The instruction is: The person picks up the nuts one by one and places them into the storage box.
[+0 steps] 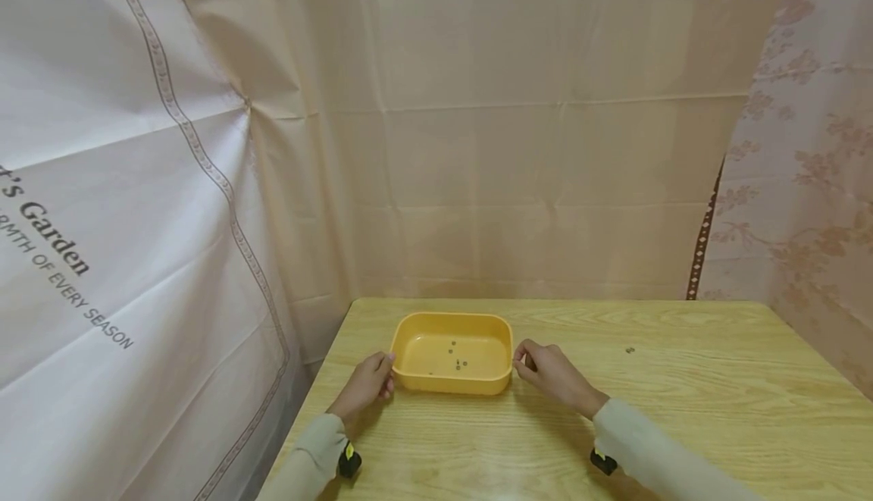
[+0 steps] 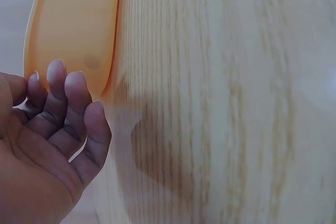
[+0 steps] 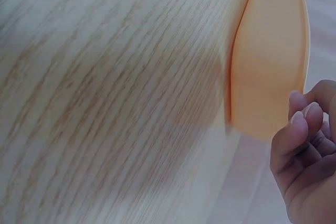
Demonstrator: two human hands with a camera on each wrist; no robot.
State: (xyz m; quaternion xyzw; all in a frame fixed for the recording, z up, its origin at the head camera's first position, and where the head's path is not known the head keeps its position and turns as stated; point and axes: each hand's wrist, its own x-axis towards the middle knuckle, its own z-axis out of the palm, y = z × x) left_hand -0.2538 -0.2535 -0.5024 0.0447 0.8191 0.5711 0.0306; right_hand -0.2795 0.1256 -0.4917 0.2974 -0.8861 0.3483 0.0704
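A yellow plastic tray (image 1: 450, 385) with rounded corners stands on the wooden table. Several small dark ring-like pieces (image 1: 458, 364) lie scattered on its floor, too small to tell their kind. My left hand (image 1: 364, 383) pinches the tray's left end at the rim; in the left wrist view its other fingers (image 2: 77, 90) are loosely bent beside the wall. At the opposite end, my right hand (image 1: 554, 374) pinches the rim between thumb and forefinger. The right wrist view shows the remaining fingers (image 3: 290, 137) curled below the rim, next to the tray's end wall (image 3: 268, 56).
Two small dark pieces (image 1: 630, 349) lie on the wooden table (image 1: 682, 410), right of the tray. A beige cloth (image 1: 518, 183) hangs behind the table. A white printed cloth (image 1: 136, 258) hangs at the left and a floral one (image 1: 811, 183) at the right.
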